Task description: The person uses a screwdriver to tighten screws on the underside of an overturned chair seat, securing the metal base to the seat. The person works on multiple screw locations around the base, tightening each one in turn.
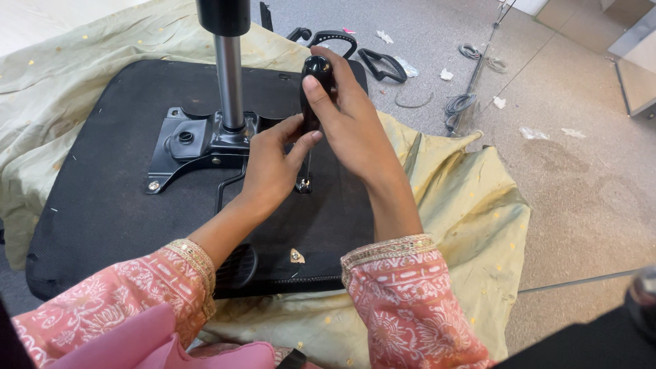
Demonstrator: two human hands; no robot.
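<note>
An upturned black chair seat lies on a pale green cloth, its black metal mounting plate and chrome gas cylinder pointing up. My right hand grips the black handle of a screwdriver held upright, its tip down at a screw near the plate's right end. My left hand pinches the lower part of the screwdriver shaft. A black lever handle sticks out at the seat's near edge.
The green cloth covers a grey carpet floor. Black plastic armrest parts, grey cable ties or coils and scraps of white paper lie beyond the seat. A dark object shows at the lower right corner.
</note>
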